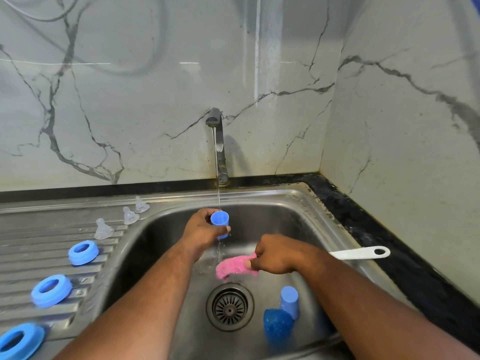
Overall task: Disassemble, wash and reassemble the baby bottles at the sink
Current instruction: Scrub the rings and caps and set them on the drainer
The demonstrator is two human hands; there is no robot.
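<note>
My left hand [201,231] holds a small blue bottle cap [219,220] open side up under the thin stream from the tap [218,141]; water spills over and falls into the steel sink [259,198]. To its right and lower, my right hand [275,254] is closed on a pink sponge [233,267] above the sink floor. Two more blue caps [289,301] [278,327] lie in the basin at the lower right. On the ribbed drainboard [39,242] at the left lie three blue screw rings [83,252] [51,290] [19,341] and three clear teats [103,229] [130,216] [141,204].
The drain strainer [230,307] sits in the middle of the basin floor. A white brush handle [361,253] rests across the sink's right rim and the dark counter [389,240]. Marble-patterned walls close in behind and on the right.
</note>
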